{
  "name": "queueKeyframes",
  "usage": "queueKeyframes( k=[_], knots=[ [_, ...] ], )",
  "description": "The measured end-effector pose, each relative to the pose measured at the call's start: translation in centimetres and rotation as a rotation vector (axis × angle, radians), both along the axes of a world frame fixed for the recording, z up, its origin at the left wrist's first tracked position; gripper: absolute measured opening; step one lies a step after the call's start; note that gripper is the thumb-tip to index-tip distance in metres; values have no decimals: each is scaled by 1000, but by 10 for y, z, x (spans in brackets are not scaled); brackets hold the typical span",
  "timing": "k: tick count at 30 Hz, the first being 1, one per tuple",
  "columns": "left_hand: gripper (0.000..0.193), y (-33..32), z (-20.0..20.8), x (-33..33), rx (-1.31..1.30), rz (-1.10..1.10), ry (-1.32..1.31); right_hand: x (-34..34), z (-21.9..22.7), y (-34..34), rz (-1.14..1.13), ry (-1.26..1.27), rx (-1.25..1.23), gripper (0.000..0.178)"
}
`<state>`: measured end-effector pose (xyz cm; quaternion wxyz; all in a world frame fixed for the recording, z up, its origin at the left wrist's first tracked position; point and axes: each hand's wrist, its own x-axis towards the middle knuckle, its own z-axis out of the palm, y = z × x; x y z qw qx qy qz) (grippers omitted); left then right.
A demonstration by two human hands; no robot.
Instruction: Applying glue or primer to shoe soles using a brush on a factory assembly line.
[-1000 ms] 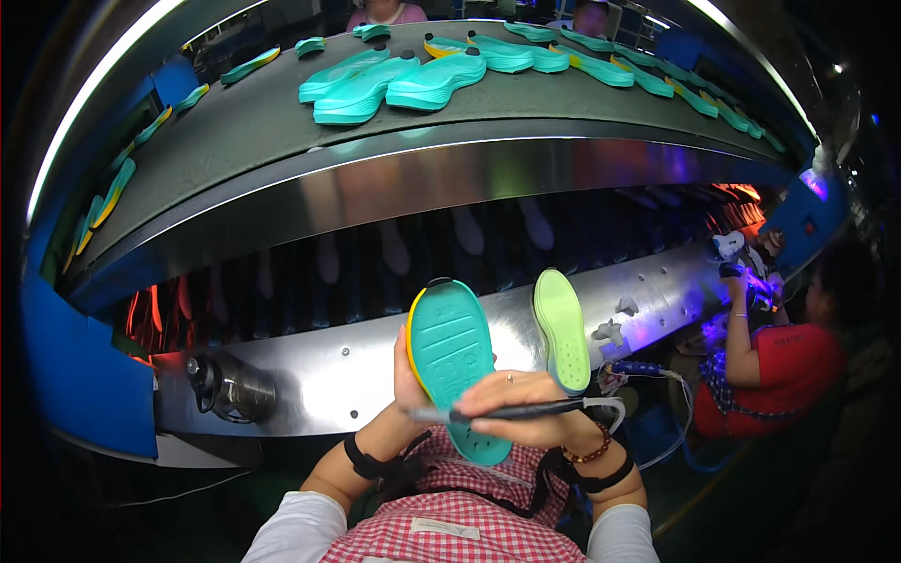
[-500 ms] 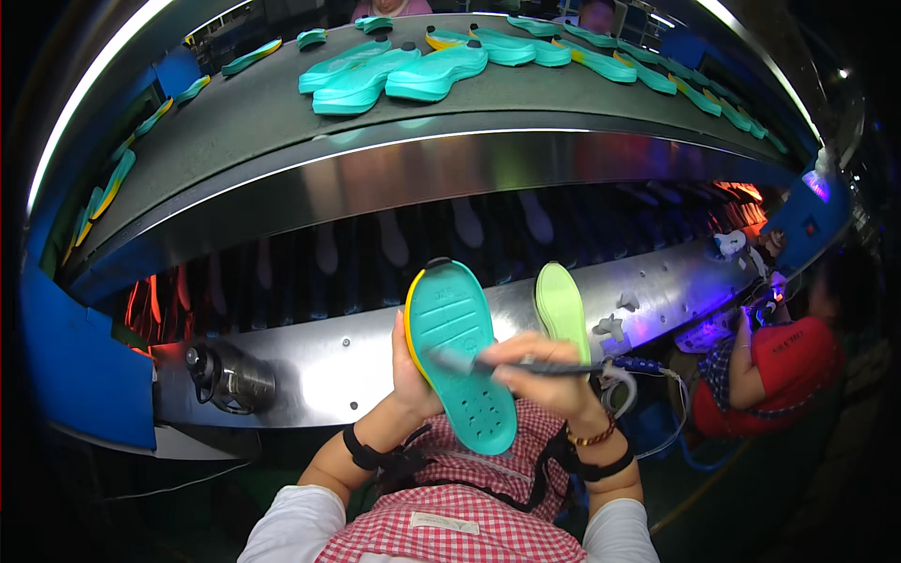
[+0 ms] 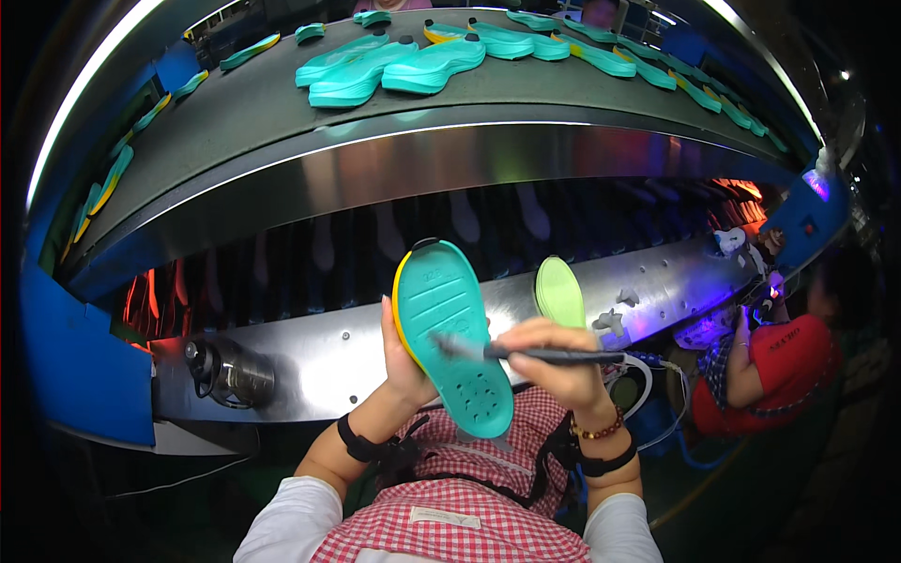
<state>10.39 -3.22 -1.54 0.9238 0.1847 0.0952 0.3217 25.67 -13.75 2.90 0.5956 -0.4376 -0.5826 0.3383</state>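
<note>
My left hand (image 3: pixel 402 361) holds a teal shoe sole (image 3: pixel 450 333) with a yellow edge upright in front of my chest, bottom face toward me. A thin dark brush (image 3: pixel 535 354) lies across that sole, gripped in my right hand (image 3: pixel 556 366); its tip touches the sole's middle. Black straps sit on both my wrists, and a bead bracelet is on the right one. A light green sole (image 3: pixel 560 291) rests on the steel ledge (image 3: pixel 319 352) just beyond my right hand.
A grey conveyor belt (image 3: pixel 282 113) curves overhead, carrying several teal soles (image 3: pixel 394 66). Below it an oven slot glows orange (image 3: pixel 150 296). A round metal motor (image 3: pixel 230 371) sits at the left. A person in red (image 3: pixel 784 361) works at the right.
The teal sole has risen and tilted slightly in my left hand. My right hand has moved the brush up from the heel area to the sole's middle.
</note>
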Motion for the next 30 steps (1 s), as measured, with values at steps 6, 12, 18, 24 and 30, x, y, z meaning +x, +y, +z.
queueKeyframes(
  k=[6,12,18,24,30],
  knots=[
    [85,3,1,-6,46,13,-11,-10,3,-4,343,-66,49,22],
    [82,4,2,0,19,125,42,-19,-1,-2,53,-112,-25,20],
    [82,7,15,1,13,270,43,-6,3,-3,-22,-16,17,19],
    [85,23,10,-6,224,205,-109,-5,16,-12,282,-77,95,23],
    [91,23,13,-21,265,231,-282,-17,4,-12,234,-292,62,23]
  ],
)
